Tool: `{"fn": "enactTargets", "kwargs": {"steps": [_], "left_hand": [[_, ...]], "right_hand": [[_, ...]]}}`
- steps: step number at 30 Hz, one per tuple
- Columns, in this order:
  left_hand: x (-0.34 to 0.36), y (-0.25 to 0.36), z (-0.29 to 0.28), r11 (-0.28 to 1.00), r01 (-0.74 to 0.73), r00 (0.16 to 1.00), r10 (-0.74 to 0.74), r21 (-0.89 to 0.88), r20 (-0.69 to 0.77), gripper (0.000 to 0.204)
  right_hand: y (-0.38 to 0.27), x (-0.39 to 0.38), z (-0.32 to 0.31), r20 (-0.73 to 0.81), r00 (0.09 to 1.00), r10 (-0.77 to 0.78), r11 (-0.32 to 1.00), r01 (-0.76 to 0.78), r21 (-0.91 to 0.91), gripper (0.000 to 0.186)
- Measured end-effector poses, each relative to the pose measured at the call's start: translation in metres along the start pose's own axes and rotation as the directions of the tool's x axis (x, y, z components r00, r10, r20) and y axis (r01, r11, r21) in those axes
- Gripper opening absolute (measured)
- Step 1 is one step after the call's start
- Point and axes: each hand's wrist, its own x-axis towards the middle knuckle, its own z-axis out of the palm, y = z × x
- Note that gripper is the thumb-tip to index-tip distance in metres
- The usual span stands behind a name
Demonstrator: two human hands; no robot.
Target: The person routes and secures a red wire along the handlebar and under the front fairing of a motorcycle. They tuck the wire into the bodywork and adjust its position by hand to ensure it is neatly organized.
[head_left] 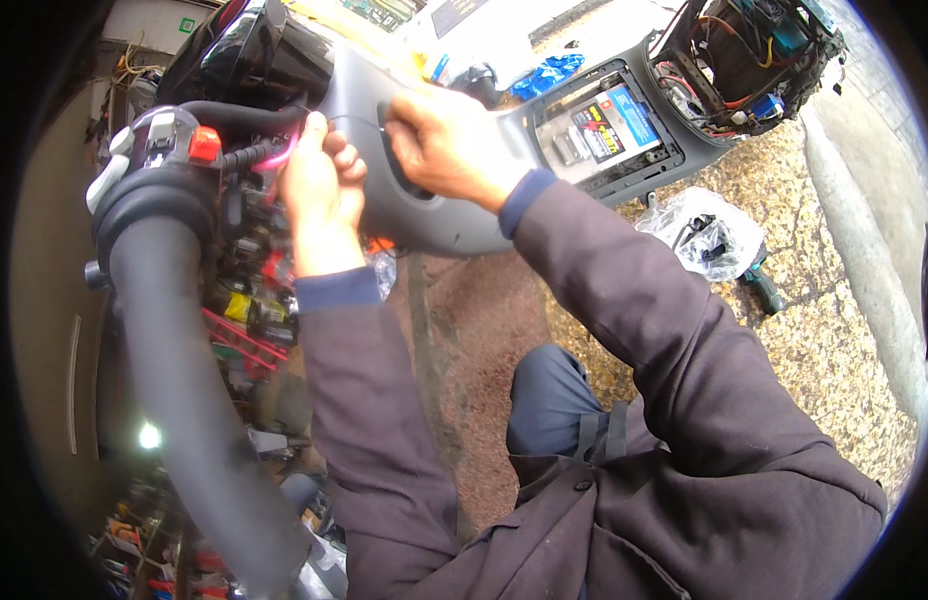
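My left hand [324,195] is closed at the left side of a grey plastic body panel [484,215], beside a pink glowing or coloured piece [281,158]. What is between its fingertips is too small to make out. My right hand [449,145] grips the panel at a dark recess, with curled fingers partly hidden in the opening. A handlebar grip [184,340] with a red switch [204,144] runs down the left. Right of my hands, an open compartment [599,128] in the body holds a labelled part.
An exposed wiring section [744,70] is at top right. A clear bag with black parts [704,235] and a teal-black tool [762,285] lie on the speckled ground [784,370]. Blue plastic [549,75] lies behind the body. Cluttered parts [244,330] sit at left.
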Motion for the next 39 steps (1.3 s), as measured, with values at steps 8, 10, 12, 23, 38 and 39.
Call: {"fn": "enactTargets", "kwargs": {"steps": [8, 10, 12, 23, 38, 39], "left_hand": [[0.013, -0.001, -0.018, 1.000, -0.019, 0.975, 0.021, -0.013, 0.223, 0.018], [0.012, -0.001, -0.021, 1.000, -0.027, 0.975, 0.025, 0.006, 0.223, 0.018], [0.011, -0.002, -0.023, 0.996, -0.065, 0.988, 0.054, 0.066, 0.148, 0.018], [0.028, -0.008, -0.034, 0.109, -0.496, 0.537, 0.818, 0.861, 0.206, 0.026], [0.059, -0.019, -0.035, 0.409, -0.800, 0.475, 0.878, 0.440, 0.048, 0.021], [0.057, -0.019, -0.034, 0.424, -0.776, 0.496, 0.867, 0.467, 0.037, 0.020]], "right_hand": [[-0.019, 0.049, 0.021, 0.318, 0.944, -0.090, 0.965, 0.162, -0.208, 0.036], [-0.018, 0.054, 0.019, 0.364, 0.929, -0.072, 0.969, 0.152, -0.196, 0.031], [-0.015, 0.055, 0.018, 0.366, 0.927, -0.083, 0.975, 0.152, -0.163, 0.025], [0.004, 0.054, 0.037, 0.291, 0.955, -0.063, 0.980, 0.114, -0.164, 0.018], [0.034, 0.061, 0.055, 0.179, 0.968, -0.175, 0.967, 0.203, -0.155, 0.018], [0.035, 0.062, 0.055, 0.174, 0.967, -0.185, 0.965, 0.213, -0.155, 0.018]]}}
